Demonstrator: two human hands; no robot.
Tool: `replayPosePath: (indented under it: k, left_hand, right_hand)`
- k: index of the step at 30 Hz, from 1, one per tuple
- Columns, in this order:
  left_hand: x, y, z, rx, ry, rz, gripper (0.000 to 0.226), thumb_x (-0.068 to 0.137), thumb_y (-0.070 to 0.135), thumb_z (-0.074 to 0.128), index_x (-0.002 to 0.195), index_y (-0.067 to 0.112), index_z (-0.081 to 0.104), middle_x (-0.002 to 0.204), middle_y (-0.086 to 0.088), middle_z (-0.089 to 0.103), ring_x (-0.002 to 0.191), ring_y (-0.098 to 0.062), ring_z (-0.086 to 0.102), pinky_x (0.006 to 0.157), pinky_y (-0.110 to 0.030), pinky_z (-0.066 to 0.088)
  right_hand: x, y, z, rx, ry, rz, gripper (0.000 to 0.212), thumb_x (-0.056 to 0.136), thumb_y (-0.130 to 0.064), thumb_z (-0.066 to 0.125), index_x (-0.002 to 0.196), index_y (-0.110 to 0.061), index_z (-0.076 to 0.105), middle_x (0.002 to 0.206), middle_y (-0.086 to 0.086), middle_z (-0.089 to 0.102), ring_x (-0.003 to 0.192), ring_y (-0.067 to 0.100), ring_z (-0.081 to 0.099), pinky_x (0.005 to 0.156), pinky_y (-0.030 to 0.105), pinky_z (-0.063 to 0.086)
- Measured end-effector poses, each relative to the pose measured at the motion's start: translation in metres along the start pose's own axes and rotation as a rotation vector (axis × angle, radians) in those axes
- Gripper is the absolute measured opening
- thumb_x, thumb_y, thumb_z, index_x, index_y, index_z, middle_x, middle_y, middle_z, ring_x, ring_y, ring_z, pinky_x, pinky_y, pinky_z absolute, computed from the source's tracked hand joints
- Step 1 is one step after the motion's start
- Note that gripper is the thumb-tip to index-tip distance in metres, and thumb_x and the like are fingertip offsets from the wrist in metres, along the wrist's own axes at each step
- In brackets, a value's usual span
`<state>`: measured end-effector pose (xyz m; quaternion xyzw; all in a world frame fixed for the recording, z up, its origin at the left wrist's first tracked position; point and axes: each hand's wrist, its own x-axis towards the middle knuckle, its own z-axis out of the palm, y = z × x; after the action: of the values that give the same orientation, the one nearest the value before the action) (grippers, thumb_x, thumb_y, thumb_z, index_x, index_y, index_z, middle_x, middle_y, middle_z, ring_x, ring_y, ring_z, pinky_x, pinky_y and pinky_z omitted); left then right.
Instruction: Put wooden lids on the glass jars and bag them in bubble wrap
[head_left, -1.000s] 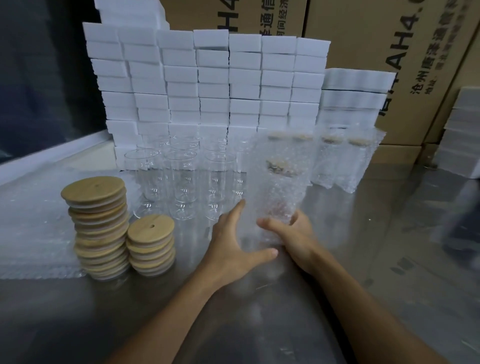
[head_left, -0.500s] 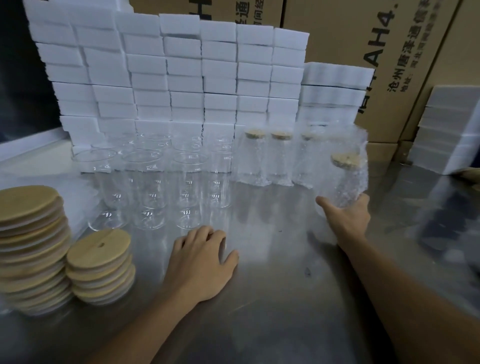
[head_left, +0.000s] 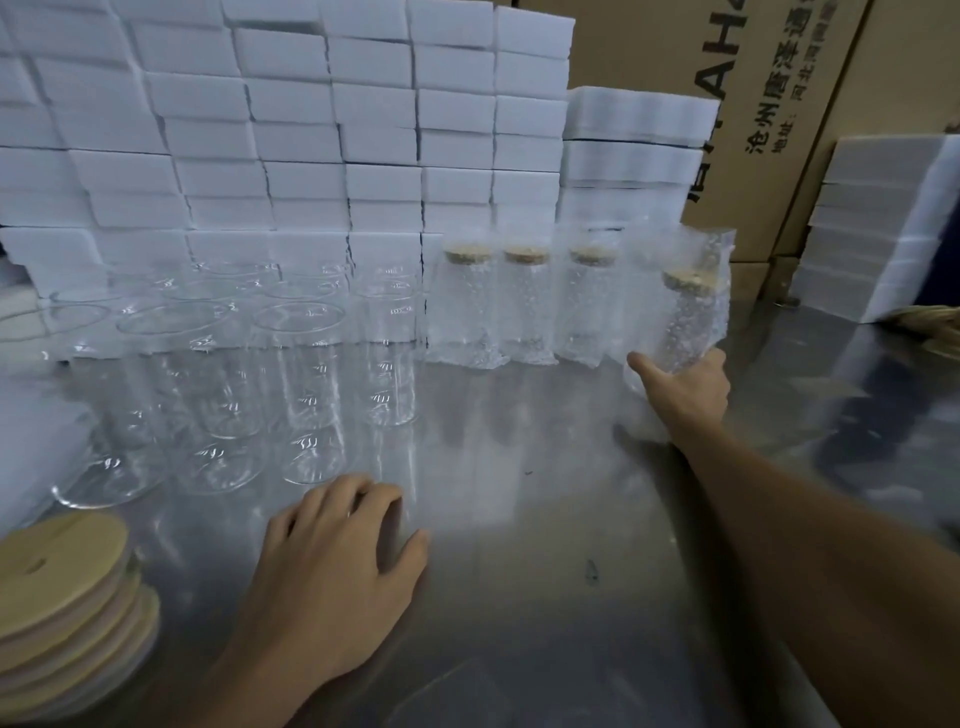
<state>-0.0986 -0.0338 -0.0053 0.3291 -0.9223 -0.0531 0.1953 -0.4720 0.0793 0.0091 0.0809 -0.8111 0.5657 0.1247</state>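
Observation:
My right hand (head_left: 685, 387) grips the base of a lidded glass jar in a bubble wrap bag (head_left: 688, 306), held tilted at the right end of a row of three bagged, lidded jars (head_left: 524, 306). My left hand (head_left: 337, 566) rests palm down on the steel table, fingers loosely bent, holding nothing. Several bare glass jars (head_left: 311, 379) stand in rows left of centre. A stack of wooden lids (head_left: 62, 603) sits at the lower left.
A wall of white foam blocks (head_left: 291, 135) lines the back. Brown cardboard boxes (head_left: 779, 104) stand behind on the right, with more white foam stacks (head_left: 878, 228) at the far right. The steel table (head_left: 545, 519) stretches between my arms.
My right hand has carried the bagged jar from the table's middle out to the right end of the bagged row. My left hand let go and settled flat on the table.

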Motion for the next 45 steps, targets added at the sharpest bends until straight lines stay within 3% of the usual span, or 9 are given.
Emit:
replayPosePath:
  k: [4, 9, 20, 28, 35, 41, 45]
  left_hand:
    - [0.0, 0.001, -0.001, 0.008, -0.011, 0.002, 0.043, 0.089, 0.068, 0.027, 0.119, 0.044, 0.045, 0.127, 0.025, 0.038, 0.127, -0.004, 0.035, 0.103, -0.028, 0.023]
    - [0.0, 0.005, -0.004, 0.003, -0.022, -0.001, 0.075, 0.067, 0.073, 0.004, 0.118, 0.043, 0.049, 0.128, 0.025, 0.042, 0.129, -0.005, 0.036, 0.101, -0.029, 0.024]
    - [0.0, 0.003, -0.002, 0.02, -0.041, 0.006, 0.076, 0.066, 0.074, 0.001, 0.119, 0.044, 0.047, 0.128, 0.027, 0.039, 0.128, -0.004, 0.035, 0.103, -0.029, 0.023]
    - [0.001, 0.005, -0.005, 0.016, -0.055, -0.02, 0.079, 0.063, 0.074, -0.002, 0.121, 0.045, 0.044, 0.131, 0.029, 0.035, 0.131, -0.001, 0.03, 0.103, -0.028, 0.02]
    - [-0.001, 0.006, -0.007, 0.021, -0.047, -0.03, 0.076, 0.064, 0.074, -0.001, 0.122, 0.047, 0.041, 0.131, 0.029, 0.034, 0.13, 0.0, 0.03, 0.103, -0.027, 0.021]
    - [-0.001, 0.005, -0.004, 0.008, -0.039, -0.019, 0.038, 0.089, 0.066, 0.035, 0.12, 0.044, 0.043, 0.13, 0.027, 0.036, 0.128, -0.003, 0.032, 0.104, -0.028, 0.022]
    - [-0.002, 0.005, -0.004, 0.013, -0.018, -0.024, 0.036, 0.09, 0.065, 0.036, 0.118, 0.044, 0.043, 0.128, 0.026, 0.037, 0.127, -0.003, 0.033, 0.104, -0.028, 0.022]
  right_hand:
    - [0.009, 0.002, 0.004, -0.017, -0.01, -0.008, 0.09, 0.069, -0.059, 0.083, 0.134, -0.01, 0.044, 0.13, 0.012, 0.057, 0.12, 0.037, 0.058, 0.095, 0.045, 0.049]
    - [0.016, 0.0, 0.011, -0.115, -0.006, -0.002, 0.096, 0.075, -0.061, 0.078, 0.143, -0.006, 0.038, 0.144, 0.016, 0.039, 0.123, 0.042, 0.053, 0.099, 0.049, 0.045]
    - [0.023, -0.003, 0.011, -0.14, -0.018, 0.001, 0.091, 0.079, -0.056, 0.078, 0.144, -0.006, 0.039, 0.144, 0.015, 0.043, 0.134, 0.037, 0.045, 0.112, 0.054, 0.038]
    - [0.02, -0.004, 0.011, -0.116, -0.013, 0.011, 0.086, 0.079, -0.054, 0.079, 0.14, -0.006, 0.042, 0.139, 0.015, 0.05, 0.132, 0.036, 0.048, 0.111, 0.054, 0.039]
    - [0.013, -0.009, 0.008, -0.082, 0.008, 0.037, 0.096, 0.077, -0.055, 0.078, 0.147, -0.007, 0.035, 0.147, 0.014, 0.044, 0.136, 0.036, 0.044, 0.113, 0.053, 0.035]
    - [0.0, -0.012, 0.008, -0.094, 0.07, 0.053, 0.103, 0.076, -0.053, 0.079, 0.152, -0.009, 0.026, 0.153, 0.014, 0.036, 0.142, 0.036, 0.037, 0.117, 0.052, 0.028]
    - [-0.015, -0.016, 0.007, -0.073, 0.126, 0.056, 0.099, 0.078, -0.047, 0.079, 0.152, -0.009, 0.026, 0.151, 0.014, 0.035, 0.14, 0.036, 0.037, 0.117, 0.05, 0.028]
